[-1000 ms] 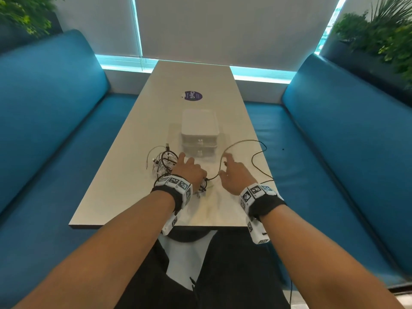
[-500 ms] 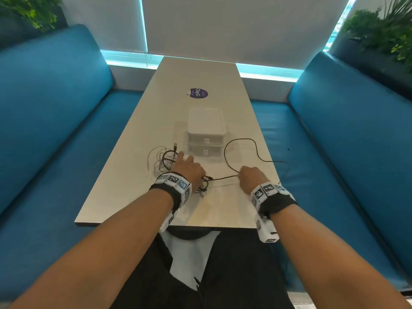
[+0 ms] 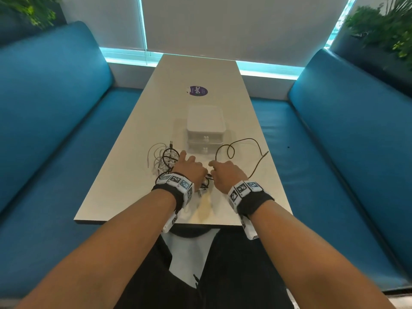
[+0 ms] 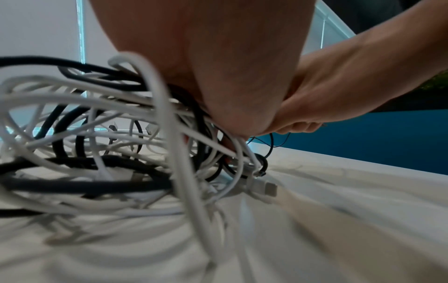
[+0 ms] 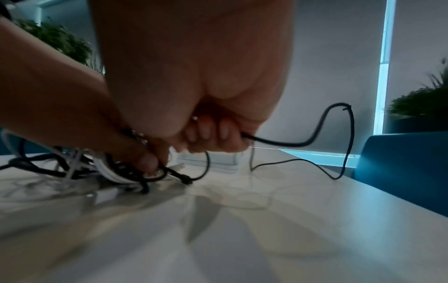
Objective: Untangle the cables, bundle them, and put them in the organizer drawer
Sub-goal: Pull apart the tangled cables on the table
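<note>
While both drawers closed, left hand (image 3: 189, 169) gripping cable tangle (image 3: 163, 160), right hand (image 3: 226, 172) clutching black cable (image 3: 256, 144).

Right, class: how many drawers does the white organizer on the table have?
2, stacked: the upper drawer and the lower drawer, both shut, front facing the person.

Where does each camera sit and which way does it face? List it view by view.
Head: above, looking down the table at the organizer; both forearms show.
Left wrist: low, facing the cable tangle; left hand on it.
Right wrist: low; right hand grips the black cable.
Wrist views share both hands and the tangle.
</note>
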A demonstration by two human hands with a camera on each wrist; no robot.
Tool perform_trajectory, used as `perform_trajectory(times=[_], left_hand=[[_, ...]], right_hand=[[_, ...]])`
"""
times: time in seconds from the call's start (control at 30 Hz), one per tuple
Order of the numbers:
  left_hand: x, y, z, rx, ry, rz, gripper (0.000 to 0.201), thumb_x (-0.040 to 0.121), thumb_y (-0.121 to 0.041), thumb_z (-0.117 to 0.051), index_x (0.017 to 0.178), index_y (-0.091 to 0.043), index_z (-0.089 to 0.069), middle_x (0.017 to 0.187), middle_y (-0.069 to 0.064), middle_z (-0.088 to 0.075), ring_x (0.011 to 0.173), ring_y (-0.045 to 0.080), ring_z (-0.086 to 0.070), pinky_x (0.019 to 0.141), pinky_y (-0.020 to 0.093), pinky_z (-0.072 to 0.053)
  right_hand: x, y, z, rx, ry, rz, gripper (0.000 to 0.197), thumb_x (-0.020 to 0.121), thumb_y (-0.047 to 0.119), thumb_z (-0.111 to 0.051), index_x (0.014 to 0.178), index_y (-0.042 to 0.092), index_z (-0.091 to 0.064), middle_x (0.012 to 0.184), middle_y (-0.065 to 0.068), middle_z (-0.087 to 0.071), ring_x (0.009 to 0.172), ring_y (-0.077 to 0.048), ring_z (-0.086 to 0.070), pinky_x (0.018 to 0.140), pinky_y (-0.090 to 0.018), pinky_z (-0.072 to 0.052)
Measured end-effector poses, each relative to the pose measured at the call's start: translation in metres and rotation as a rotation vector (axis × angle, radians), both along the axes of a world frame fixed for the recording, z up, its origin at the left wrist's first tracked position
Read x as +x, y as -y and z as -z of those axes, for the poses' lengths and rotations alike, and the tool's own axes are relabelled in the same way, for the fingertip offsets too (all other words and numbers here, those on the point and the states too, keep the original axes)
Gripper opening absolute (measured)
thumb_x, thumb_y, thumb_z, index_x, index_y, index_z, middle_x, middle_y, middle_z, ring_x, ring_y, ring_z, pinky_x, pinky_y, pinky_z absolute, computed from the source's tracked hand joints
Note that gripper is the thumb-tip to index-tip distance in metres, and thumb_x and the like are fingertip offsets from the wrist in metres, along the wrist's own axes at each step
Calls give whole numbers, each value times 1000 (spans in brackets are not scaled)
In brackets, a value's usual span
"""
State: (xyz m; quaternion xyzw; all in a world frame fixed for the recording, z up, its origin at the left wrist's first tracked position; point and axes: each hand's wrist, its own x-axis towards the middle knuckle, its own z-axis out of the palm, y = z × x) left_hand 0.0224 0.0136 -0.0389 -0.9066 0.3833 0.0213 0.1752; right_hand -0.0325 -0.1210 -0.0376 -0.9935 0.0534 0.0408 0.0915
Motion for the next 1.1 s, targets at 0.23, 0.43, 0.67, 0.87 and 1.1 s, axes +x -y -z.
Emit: perform_trajectory(times=[0.23, 0.43, 0.67, 0.87, 1.1], left_hand=[[1, 1, 2, -18, 0, 3, 20, 94, -29, -53, 111, -29, -64, 110, -4, -65, 117, 27, -50, 108, 57, -19], [-3, 4, -1, -26, 7, 27, 20, 94, -27, -52, 110, -28, -63, 111, -4, -64, 118, 28, -50, 109, 57, -20], [1, 3, -3, -51, -43, -32, 22, 98, -37, -49, 107, -25, -66, 108, -2, -65, 115, 27, -50, 109, 59, -19], [3, -8, -6, -44, -96, -21, 27, 99, -39, -47, 118, -30, -64, 117, -2, -64, 123, 27, -46, 113, 60, -12], [6, -11, -10, -6, -84, -18, 17, 94, -28, -51, 101, -25, -67, 107, -3, -66, 115, 25, -48, 110, 53, -18]], right_hand=[[2, -3, 4, 56, -15, 162, 25, 100, 18, -43, 121, 8, -50, 112, -17, -62, 97, -35, -63, 78, -40, -51], [-1, -4, 13, 115, -119, 18, 25, 100, 22, -43, 110, 9, -62, 106, -13, -68, 94, -30, -64, 81, -40, -53], [3, 11, 9, 147, -112, 51, 27, 99, 27, -51, 103, 6, -68, 99, -14, -69, 94, -30, -63, 72, -32, -45], [-6, 43, 6, 66, -130, 187, 26, 99, 24, -50, 113, 7, -64, 114, -16, -66, 105, -33, -62, 84, -36, -49], [-36, 94, -12, -95, -164, 457, 24, 93, 10, -46, 115, 4, -57, 116, -16, -62, 102, -33, -63, 80, -38, -52]])
